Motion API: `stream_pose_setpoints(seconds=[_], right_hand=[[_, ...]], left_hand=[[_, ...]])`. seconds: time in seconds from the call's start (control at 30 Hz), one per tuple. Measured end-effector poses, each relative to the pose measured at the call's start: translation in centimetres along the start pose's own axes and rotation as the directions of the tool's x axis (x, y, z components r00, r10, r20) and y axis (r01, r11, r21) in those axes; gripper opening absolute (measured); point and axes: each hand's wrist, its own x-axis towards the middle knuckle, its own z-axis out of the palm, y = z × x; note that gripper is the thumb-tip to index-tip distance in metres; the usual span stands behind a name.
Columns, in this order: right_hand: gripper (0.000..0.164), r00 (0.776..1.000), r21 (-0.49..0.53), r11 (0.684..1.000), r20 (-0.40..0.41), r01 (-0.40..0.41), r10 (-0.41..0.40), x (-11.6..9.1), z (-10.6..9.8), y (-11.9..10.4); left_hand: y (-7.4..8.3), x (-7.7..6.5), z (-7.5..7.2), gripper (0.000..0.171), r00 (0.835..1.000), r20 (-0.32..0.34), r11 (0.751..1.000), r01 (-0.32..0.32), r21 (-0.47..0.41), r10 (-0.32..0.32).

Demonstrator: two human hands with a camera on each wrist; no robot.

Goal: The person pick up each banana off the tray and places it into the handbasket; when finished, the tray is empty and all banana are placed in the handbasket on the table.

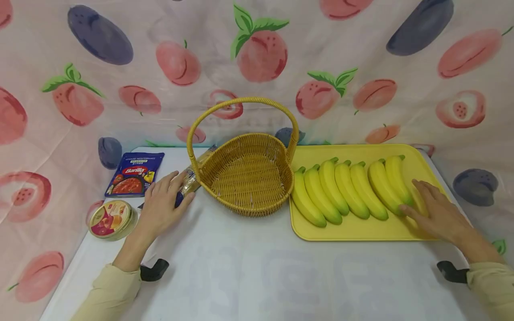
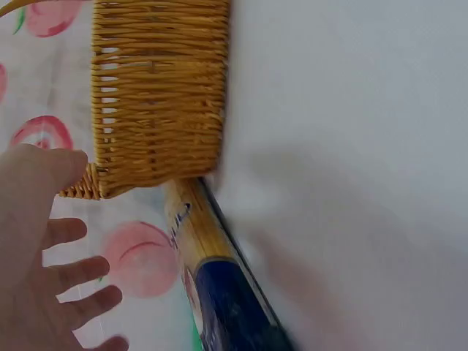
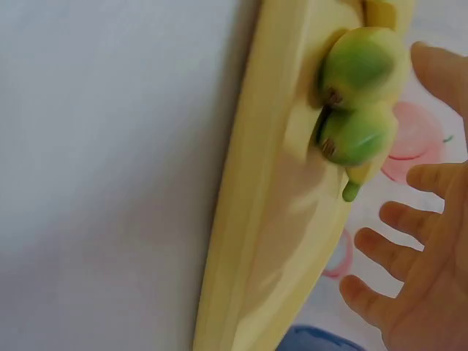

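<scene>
Over a blue-and-gold packet [image 1: 192, 179], my left hand [image 1: 163, 203] hovers with its fingers spread and nothing in them. In the left wrist view that packet [image 2: 219, 270] lies beside the woven basket [image 2: 161, 95]. My right hand [image 1: 439, 214] is at the right end of a yellow tray [image 1: 345, 232], fingers apart, thumb near the rightmost bananas [image 1: 397, 178]. The right wrist view has the green banana tips [image 3: 358, 135] close to the thumb, with a gap between. Several bananas lie side by side across the tray.
A wicker basket [image 1: 253, 174] with a tall handle stands at the table's middle, left of the tray. At the left edge are a blue Barilla pouch [image 1: 135, 174] and a round tin [image 1: 112, 220]. A fruit-print cloth [image 1: 257, 58] hangs behind the white table [image 1: 249, 267].
</scene>
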Motion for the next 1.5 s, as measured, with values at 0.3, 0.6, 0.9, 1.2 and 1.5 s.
stream_pose_setpoints(seconds=[0.3, 0.6, 0.9, 1.2, 1.5], right_hand=[[0.077, 0.999, 0.285, 0.958, -0.008, -0.042, 0.046, 1.1, 0.8, -0.5], [0.074, 0.989, 0.425, 0.894, 0.023, -0.141, 0.145, 2.1, 1.6, -0.6], [0.078, 0.958, 0.449, 0.848, 0.088, -0.282, 0.272, 3.2, 2.7, -1.3], [0.079, 0.947, 0.469, 0.832, 0.037, -0.298, 0.318, 3.8, 3.0, -1.3], [0.072, 0.936, 0.51, 0.814, -0.047, -0.278, 0.349, 2.8, 2.5, -1.8]], left_hand=[[1.3, 1.2, 1.2, 0.055, 0.974, -0.2, 0.885, 0.004, -0.466, -0.109], [4.7, 2.9, -0.2, 0.049, 0.952, -0.233, 0.685, -0.036, -0.728, -0.198], [6.9, 3.9, -1.4, 0.045, 0.939, -0.255, 0.608, -0.066, -0.792, -0.23], [4.7, 6.6, 0.5, 0.036, 0.921, -0.36, 0.51, -0.24, -0.826, -0.15], [5.1, 6.5, 0.7, 0.035, 0.899, -0.389, 0.502, -0.246, -0.829, -0.202]])
